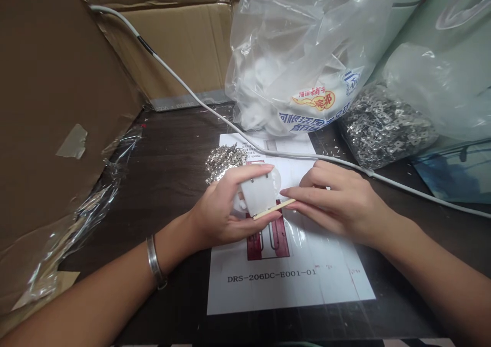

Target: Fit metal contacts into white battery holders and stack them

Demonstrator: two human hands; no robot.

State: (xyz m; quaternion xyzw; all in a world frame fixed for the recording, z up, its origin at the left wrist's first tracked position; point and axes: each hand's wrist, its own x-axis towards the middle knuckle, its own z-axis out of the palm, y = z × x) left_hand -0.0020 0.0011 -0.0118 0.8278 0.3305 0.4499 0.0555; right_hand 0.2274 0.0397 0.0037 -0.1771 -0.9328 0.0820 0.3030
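Observation:
My left hand (226, 203) grips a white plastic part (259, 192) with a flat face and small dark holes, thumb above and fingers below. Between the thumb and fingers of my right hand (330, 198) is a thin pale-yellow stick (274, 209). The stick lies along the lower edge of the white part, where a small metal piece may sit; it is too small to be sure. Beneath both hands lies a printed sheet (291, 290) marked DRS-206DC-E001-01. A heap of small shiny metal pieces (222, 161) rests just beyond my left hand.
A grey cable (184, 83) crosses the table behind my hands. Farther back stand a clear plastic bag (299, 45) of white parts and a bag of metal pieces (383, 124). Cardboard (46, 106) walls the left side and back. Crumpled clear tape (84, 214) hangs on its edge.

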